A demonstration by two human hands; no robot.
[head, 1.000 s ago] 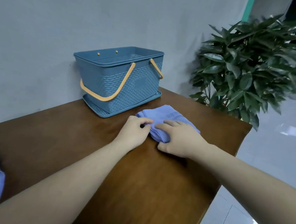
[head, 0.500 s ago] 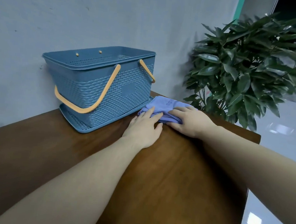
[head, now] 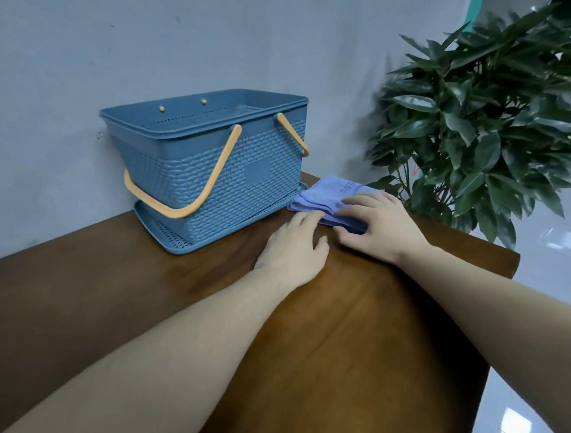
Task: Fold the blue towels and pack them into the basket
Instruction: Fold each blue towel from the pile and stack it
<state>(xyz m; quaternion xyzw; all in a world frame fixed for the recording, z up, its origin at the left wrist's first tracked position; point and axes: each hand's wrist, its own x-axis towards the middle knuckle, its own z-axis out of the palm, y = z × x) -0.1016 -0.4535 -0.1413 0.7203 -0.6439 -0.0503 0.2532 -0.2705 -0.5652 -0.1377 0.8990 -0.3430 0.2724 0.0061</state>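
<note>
We see a folded blue towel point(head: 329, 199) lying on the far corner of the brown wooden table point(head: 353, 339), just beside the right end of the blue basket point(head: 212, 174), whose orange handles point(head: 191, 189) hang down over its woven-pattern walls. Our right hand point(head: 383, 228) lies on the towel with fingers spread fairly flat across the top and the thumb reaching along the near edge; whether the thumb tucks under the cloth we cannot tell, because the hand covers that part. Our left hand point(head: 295, 247) rests palm-down on the table with straight fingers, its fingertips at the towel's near-left edge, and it has hold of nothing. The towel's right portion is hidden under the right hand, and embossed lettering on its top is too small to read. We can see only a sliver of the basket's perforated inner wall, not its floor. A leafy potted plant point(head: 493, 122) stands behind the table's corner, blurred and cut off at the frame's top and right.
</note>
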